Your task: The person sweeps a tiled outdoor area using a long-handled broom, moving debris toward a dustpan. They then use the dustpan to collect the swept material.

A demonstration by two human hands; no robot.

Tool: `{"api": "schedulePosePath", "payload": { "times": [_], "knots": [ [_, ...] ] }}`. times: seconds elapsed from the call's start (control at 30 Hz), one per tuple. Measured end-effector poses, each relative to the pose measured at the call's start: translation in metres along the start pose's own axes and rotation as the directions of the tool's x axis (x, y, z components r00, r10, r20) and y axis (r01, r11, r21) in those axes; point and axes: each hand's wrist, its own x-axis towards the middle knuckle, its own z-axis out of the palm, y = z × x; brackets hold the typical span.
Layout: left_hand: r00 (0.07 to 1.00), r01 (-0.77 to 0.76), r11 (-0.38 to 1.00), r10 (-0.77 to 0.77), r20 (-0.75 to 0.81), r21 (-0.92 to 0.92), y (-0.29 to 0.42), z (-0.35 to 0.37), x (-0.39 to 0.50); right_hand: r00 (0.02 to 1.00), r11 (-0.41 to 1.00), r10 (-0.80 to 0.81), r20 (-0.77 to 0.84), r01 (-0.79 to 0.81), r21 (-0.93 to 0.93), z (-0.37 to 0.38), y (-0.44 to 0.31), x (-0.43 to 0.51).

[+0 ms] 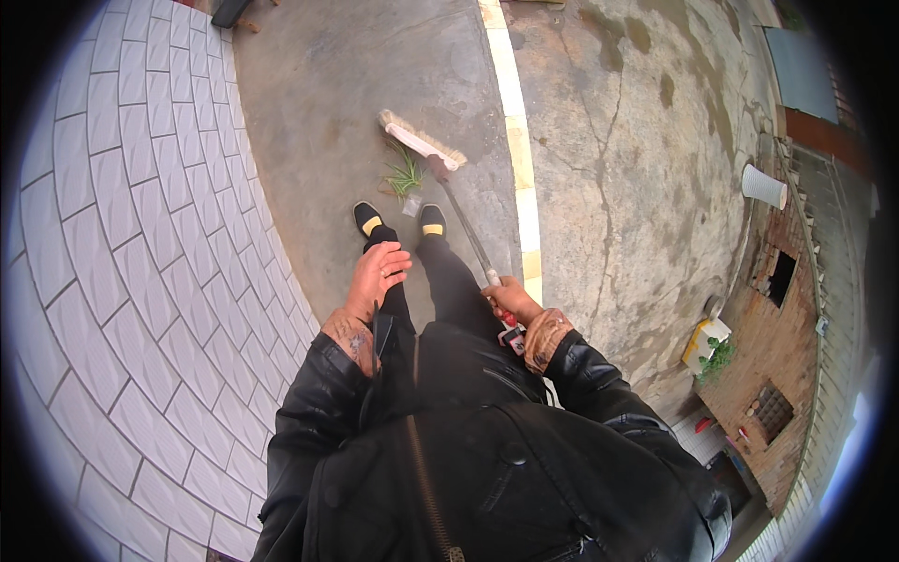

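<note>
My right hand (511,298) grips the handle of a long broom (467,221) near its end. The broom's pale bristle head (423,142) rests on the concrete floor beyond my feet. Just on my side of the head lie a small heap of green plant leaves (404,177) and a clear plastic scrap (412,205), which is by the tips of my dark shoes. My left hand (378,276) holds nothing; its fingers are spread a little, above my left leg. A small dark and red object (513,338) hangs at my right wrist.
A white tiled wall (161,225) runs along the left. To the right, a pale tile strip (520,151) edges the smooth floor, with cracked, stained concrete (618,175) beyond. Farther right stand a white ribbed container (764,187), a white and yellow box (704,344) beside a green plant, and a brick wall (748,379).
</note>
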Motion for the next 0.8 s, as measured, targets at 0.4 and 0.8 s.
{"api": "schedulePosePath", "payload": {
  "times": [0.4, 0.8],
  "knots": [
    [0.998, -0.007, 0.999, 0.004, -0.056, -0.051, -0.031, -0.001, -0.017, 0.978, 0.903, 0.058, -0.2, 0.034, 0.429, -0.029, 0.0, -0.007],
    [0.999, -0.01, 0.997, 0.006, -0.049, -0.073, -0.041, -0.056, -0.041, 0.993, 0.869, 0.064, 0.1, -0.105, 0.484, 0.099, -0.007, -0.008]
  ]
}}
